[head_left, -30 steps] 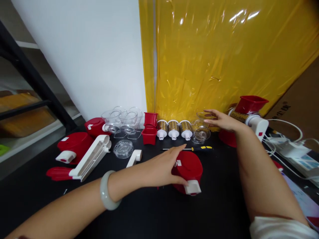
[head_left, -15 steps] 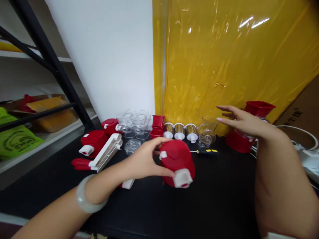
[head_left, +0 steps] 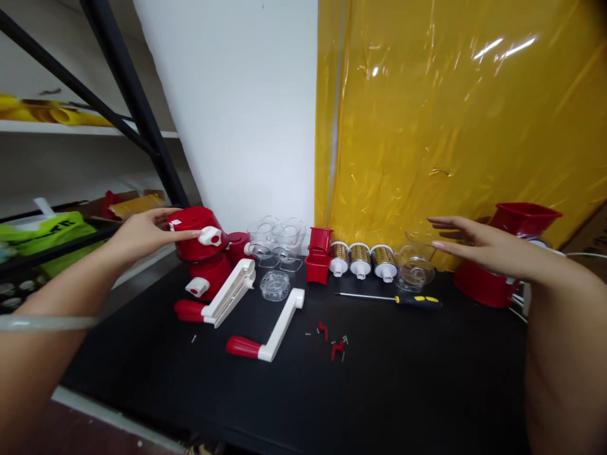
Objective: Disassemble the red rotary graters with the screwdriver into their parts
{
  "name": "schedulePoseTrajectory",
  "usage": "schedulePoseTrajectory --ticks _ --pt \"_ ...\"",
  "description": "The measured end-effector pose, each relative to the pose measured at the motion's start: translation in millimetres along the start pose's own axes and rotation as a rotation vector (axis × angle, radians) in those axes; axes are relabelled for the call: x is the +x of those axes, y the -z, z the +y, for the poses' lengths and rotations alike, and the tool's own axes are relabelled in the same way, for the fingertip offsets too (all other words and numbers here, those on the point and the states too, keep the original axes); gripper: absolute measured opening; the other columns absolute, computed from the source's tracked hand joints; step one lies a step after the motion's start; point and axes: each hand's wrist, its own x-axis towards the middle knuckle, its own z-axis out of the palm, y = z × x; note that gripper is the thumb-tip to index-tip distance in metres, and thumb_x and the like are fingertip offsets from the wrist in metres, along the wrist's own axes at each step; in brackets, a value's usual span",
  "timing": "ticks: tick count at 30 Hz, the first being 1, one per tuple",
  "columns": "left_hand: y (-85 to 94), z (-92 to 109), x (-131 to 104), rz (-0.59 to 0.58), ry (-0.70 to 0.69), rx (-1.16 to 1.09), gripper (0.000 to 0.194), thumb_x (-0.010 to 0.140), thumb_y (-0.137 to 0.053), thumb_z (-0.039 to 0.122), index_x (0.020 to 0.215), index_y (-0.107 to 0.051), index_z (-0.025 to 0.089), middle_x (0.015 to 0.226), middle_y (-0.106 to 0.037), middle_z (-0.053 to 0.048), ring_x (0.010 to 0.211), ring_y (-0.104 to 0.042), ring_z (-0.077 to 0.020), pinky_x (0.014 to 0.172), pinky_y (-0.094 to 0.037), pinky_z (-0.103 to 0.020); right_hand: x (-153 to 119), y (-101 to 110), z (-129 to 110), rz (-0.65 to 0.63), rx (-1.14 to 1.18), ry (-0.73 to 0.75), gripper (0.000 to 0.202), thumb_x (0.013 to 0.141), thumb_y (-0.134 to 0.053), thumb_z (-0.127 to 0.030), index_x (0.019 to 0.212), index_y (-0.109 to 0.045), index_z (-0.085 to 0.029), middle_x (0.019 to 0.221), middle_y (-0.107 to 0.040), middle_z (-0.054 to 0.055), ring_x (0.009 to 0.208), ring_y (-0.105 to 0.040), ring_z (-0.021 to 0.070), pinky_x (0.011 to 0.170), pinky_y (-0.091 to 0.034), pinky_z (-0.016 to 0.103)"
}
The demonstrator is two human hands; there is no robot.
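My left hand (head_left: pixel 147 234) grips a red round housing (head_left: pixel 196 230) with a white spout, held on or just above another red housing (head_left: pixel 213 273) at the left. My right hand (head_left: pixel 474 243) is raised with fingers spread and nothing in it, in front of a red machine with a hopper (head_left: pixel 521 221). Two white cranks with red handles (head_left: pixel 279 328) (head_left: pixel 230 294) lie on the black table. Small red clips (head_left: pixel 337 349) and screws are scattered near the middle. Behind them lies a screwdriver (head_left: pixel 412 302).
Along the back stand clear plastic parts (head_left: pixel 284 243), red square hoppers (head_left: pixel 317 265) and three metal grater drums (head_left: pixel 360 259). A clear round disc (head_left: pixel 275 285) lies before them. Shelving with a black frame (head_left: pixel 156 126) rises at the left; yellow film (head_left: pixel 403 126) covers the back right.
My left hand has carried the red housing from the table's middle to the left, uncovering the clips and the nearer crank. The view has shifted; my right hand remains raised with spread fingers.
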Motion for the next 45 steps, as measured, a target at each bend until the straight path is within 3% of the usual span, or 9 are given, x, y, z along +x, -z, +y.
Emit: schedulePoseTrajectory --ticks 7,12,18,24,29,32,34,38,45 --pt "0.3 -24.8 73.6 -0.389 -0.093 -0.187 0.085 0.056 -0.089 0.02 0.131 -0.05 0.017 0.12 -0.068 -0.005 0.104 -0.064 -0.0153 0.085 -0.054 -0.026 -2.1 -2.5 -9.5 -0.09 0.016 -0.078 0.067 0.083 -0.057 -0.061 0.138 -0.044 -0.025 0.15 -0.045 0.008 0.129 -0.053 0.0265 0.112 -0.042 0.043" --pt "-11.1 -16.4 115.4 -0.476 -0.005 -0.115 0.081 0.055 -0.084 0.004 0.129 -0.052 0.013 0.106 -0.073 -0.002 0.093 -0.066 -0.0146 0.077 -0.055 -0.025 -1.1 -6.3 -11.1 -0.118 0.057 -0.104 0.068 0.083 -0.056 -0.06 0.138 -0.044 -0.022 0.148 -0.047 0.011 0.128 -0.054 0.0274 0.111 -0.044 0.043" --pt "-29.2 -7.5 133.8 -0.596 0.155 -0.18 0.084 0.053 -0.077 -0.004 0.131 -0.051 0.014 0.106 -0.073 -0.002 0.092 -0.067 -0.0164 0.077 -0.054 -0.027 0.9 -7.9 0.0 -0.102 0.047 -0.116 0.064 0.084 -0.056 -0.058 0.136 -0.045 -0.024 0.146 -0.05 0.009 0.127 -0.055 0.0264 0.112 -0.043 0.042" --pt "-26.3 -10.4 152.5 -0.818 0.22 -0.109 0.106 0.052 -0.079 0.004 0.147 -0.034 0.021 0.12 -0.069 -0.006 0.096 -0.066 -0.0191 0.082 -0.053 -0.028 2.2 -7.9 5.5 -0.079 0.028 -0.143 0.063 0.082 -0.057 -0.06 0.135 -0.047 -0.027 0.144 -0.053 0.007 0.124 -0.058 0.0262 0.111 -0.044 0.042" --pt "-28.6 2.5 150.1 -0.717 0.278 -0.042 0.082 0.059 -0.068 0.006 0.137 -0.048 0.02 0.107 -0.073 -0.004 0.083 -0.068 -0.0176 0.074 -0.057 -0.029 3.3 -7.9 7.4 -0.081 0.019 -0.143 0.061 0.081 -0.057 -0.06 0.132 -0.049 -0.028 0.144 -0.052 0.006 0.126 -0.056 0.0271 0.11 -0.044 0.043" --pt "-36.7 14.2 139.6 -0.652 0.216 -0.009 0.053 0.072 -0.07 0.027 0.124 -0.059 0.02 0.108 -0.072 -0.006 0.087 -0.068 -0.0211 0.067 -0.058 -0.031 3.3 -7.4 7.2 -0.089 0.03 -0.139 0.06 0.081 -0.059 -0.059 0.132 -0.049 -0.028 0.143 -0.053 0.008 0.125 -0.057 0.0284 0.11 -0.044 0.045" --pt "-43.7 19.8 132.5 -0.598 0.129 0.093 0.055 0.072 -0.075 0.039 0.121 -0.06 0.019 0.112 -0.07 -0.009 0.088 -0.067 -0.0223 0.063 -0.058 -0.031 3.2 -7.4 5.0 -0.093 0.048 -0.141 0.061 0.08 -0.059 -0.059 0.131 -0.05 -0.027 0.143 -0.054 0.008 0.124 -0.058 0.0286 0.11 -0.044 0.045" --pt "-53.4 25.3 122.0 -0.467 0.026 0.269 0.067 0.067 -0.083 0.037 0.123 -0.056 0.012 0.112 -0.068 -0.012 0.076 -0.067 -0.0182 0.057 -0.056 -0.028 2.6 -7.7 -0.2 -0.11 0.066 -0.155 0.065 0.08 -0.059 -0.062 0.133 -0.047 -0.027 0.145 -0.052 0.008 0.126 -0.056 0.0265 0.111 -0.043 0.041" --pt "-49.4 27.7 115.3 -0.449 0.008 0.303 0.064 0.07 -0.082 0.032 0.122 -0.056 0.007 0.106 -0.07 -0.008 0.066 -0.064 -0.0101 0.054 -0.051 -0.019 -0.1 -4.9 -4.4 -0.095 0.023 -0.157 0.065 0.079 -0.059 -0.063 0.132 -0.049 -0.027 0.143 -0.054 0.007 0.124 -0.057 0.0276 0.111 -0.043 0.043"
